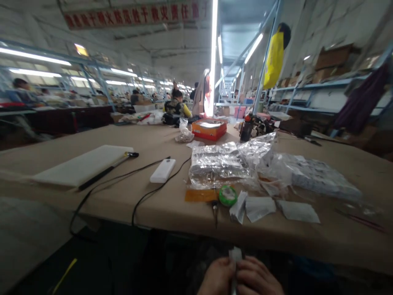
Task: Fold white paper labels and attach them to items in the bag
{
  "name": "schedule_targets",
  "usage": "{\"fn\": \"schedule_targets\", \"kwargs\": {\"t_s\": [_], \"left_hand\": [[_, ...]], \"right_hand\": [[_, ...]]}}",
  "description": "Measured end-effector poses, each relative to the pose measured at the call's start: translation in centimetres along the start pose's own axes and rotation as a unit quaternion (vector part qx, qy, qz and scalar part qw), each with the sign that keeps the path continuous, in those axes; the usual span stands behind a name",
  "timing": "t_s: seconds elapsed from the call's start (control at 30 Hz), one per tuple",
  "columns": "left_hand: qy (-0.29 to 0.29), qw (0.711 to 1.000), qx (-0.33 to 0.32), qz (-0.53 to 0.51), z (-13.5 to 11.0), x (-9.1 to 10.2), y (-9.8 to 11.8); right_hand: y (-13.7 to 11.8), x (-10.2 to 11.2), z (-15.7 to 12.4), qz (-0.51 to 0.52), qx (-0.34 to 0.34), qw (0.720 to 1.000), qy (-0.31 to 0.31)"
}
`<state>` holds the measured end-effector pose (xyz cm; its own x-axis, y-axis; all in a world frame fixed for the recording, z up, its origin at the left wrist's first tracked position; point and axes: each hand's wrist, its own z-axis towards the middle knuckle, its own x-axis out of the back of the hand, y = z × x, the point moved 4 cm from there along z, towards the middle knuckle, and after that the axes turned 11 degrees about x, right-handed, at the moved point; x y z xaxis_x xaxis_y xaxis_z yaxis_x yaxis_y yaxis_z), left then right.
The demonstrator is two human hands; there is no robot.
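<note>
Left on the worktop (153,141): pale board (82,166), then a white device (163,171). Below the near edge, left hand (216,276) — grip narrow, fingers closed on a small pale strip (235,254), upright; right hand (258,276) closed on its other side. Above, paper slips (260,209); farther right, a plastic-wrapped stack (319,176).

Table edge (276,239) between right hand (258,276) and green roll (227,195)

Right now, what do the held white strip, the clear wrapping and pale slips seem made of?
White strip: perhaps paper or cloth, matte; blur leaves it open. Clear wrapping: probably plastic film, glossy, with crinkled highlights. Pale slips: maybe paper or fabric, thin, without shine.
</note>
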<state>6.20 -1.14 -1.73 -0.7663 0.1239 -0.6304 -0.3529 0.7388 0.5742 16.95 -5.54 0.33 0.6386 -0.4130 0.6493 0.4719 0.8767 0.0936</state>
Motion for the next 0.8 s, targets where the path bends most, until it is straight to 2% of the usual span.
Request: {"fn": "schedule_targets", "kwargs": {"t_s": [0.13,0.23,0.4,0.8], "left_hand": [[0.023,0.996,0.033,-0.075,-0.9,-0.3,-1.3],[0.021,0.991,0.065,-0.111,-1.0,-0.5,-1.4],[0.025,0.993,0.055,-0.105,-1.3,-0.6,-0.8],[0.038,0.991,0.042,-0.121,-1.2,-0.3,-0.8]], "right_hand": [[-0.4,1.4,1.2,0.048,-0.066,0.995,-0.051],[-0.4,1.3,0.9,0.073,-0.073,0.992,-0.071],[-0.6,1.3,0.5,0.081,-0.071,0.989,-0.100],[-1.2,1.0,1.0,0.051,-0.077,0.988,-0.127]]}}
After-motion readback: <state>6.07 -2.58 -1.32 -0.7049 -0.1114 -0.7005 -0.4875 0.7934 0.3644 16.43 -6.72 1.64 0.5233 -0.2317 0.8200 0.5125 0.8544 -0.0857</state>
